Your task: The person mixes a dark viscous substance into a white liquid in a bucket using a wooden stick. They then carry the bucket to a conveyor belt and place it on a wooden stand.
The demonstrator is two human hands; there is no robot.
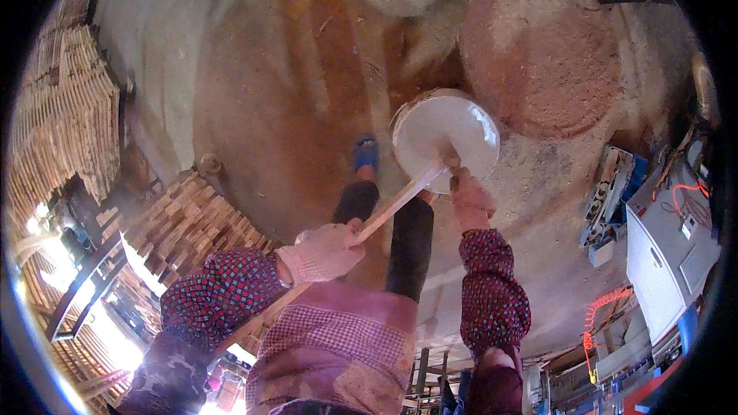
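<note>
My left hand (327, 252), in a pale knitted glove, is closed around a long wooden strip (388, 211). The strip runs up from beside my left forearm, and its far end looks wet and whitish over a round bucket (394, 132). Glossy white liquid (430, 127) shows inside the bucket. At the bucket's near rim my right hand (471, 201), also gloved, is closed on a small brush (450, 157). Its brown head meets the strip's whitened end; the fingers hide most of its handle.
A wide round drum top (542, 54), coated in brown dust, stands beyond the bucket to the right. Stacked wood pieces (196, 219) and piled strips (65, 107) lie at left. A grey cabinet (657, 253) and an orange coiled hose (592, 315) are at right.
</note>
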